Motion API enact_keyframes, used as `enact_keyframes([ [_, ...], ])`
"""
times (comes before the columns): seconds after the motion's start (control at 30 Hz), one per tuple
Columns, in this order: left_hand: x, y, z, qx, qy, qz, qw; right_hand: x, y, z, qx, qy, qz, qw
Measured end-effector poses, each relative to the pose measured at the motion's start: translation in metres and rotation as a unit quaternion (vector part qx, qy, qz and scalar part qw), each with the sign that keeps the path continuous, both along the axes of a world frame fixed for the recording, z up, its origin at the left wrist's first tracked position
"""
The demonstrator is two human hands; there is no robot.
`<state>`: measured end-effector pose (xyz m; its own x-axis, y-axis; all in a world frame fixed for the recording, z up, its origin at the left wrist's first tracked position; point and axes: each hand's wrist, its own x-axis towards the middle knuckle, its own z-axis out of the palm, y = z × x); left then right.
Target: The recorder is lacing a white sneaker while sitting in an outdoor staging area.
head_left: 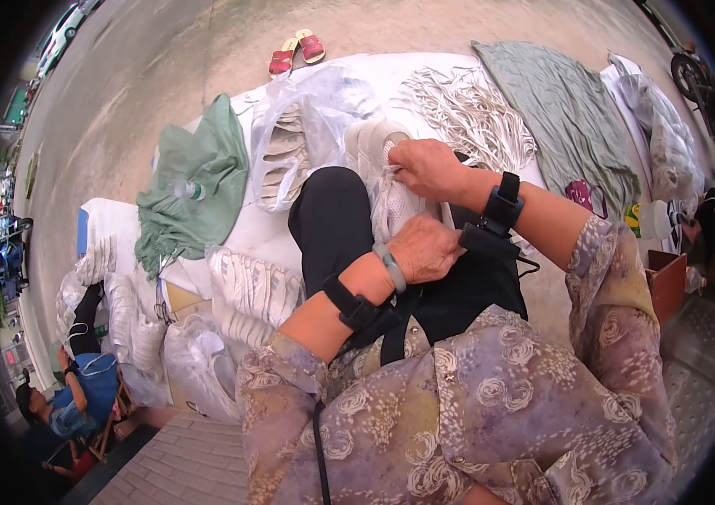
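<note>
A white mesh shoe upper lies over my lap, its toe pointing away from me. My right hand is closed, its thumb and fingers pinching the upper near its lacing. Lower down, my left hand is curled shut beside the near end of the upper. What its fingers hold is hidden by the hand. Another pale shoe piece lies right against the upper on the left. A bracelet and a black strap circle my left wrist and forearm.
White laces lie heaped on the white sheet ahead. Left are a plastic bag of shoe uppers, a green cloth and stacked uppers. A grey-green cloth lies right. A person sits far left.
</note>
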<state>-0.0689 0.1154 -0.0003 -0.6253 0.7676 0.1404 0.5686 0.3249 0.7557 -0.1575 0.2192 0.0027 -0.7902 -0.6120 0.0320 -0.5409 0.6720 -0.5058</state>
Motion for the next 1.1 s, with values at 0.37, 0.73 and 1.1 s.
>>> enact_keyframes([
  [0.37, 0.001, -0.004, 0.003, 0.090, -0.022, 0.042, 0.995, -0.032, -0.053, 0.042, -0.014, -0.017, 0.085, 0.996],
  [0.73, -0.002, -0.004, 0.006, 0.047, -0.024, 0.017, 0.998, -0.023, -0.001, 0.027, -0.036, -0.263, 0.043, 0.963],
  [1.1, -0.002, -0.004, 0.012, 0.056, -0.035, 0.027, 0.997, -0.041, -0.042, 0.037, 0.089, -0.221, 0.132, 0.962],
])
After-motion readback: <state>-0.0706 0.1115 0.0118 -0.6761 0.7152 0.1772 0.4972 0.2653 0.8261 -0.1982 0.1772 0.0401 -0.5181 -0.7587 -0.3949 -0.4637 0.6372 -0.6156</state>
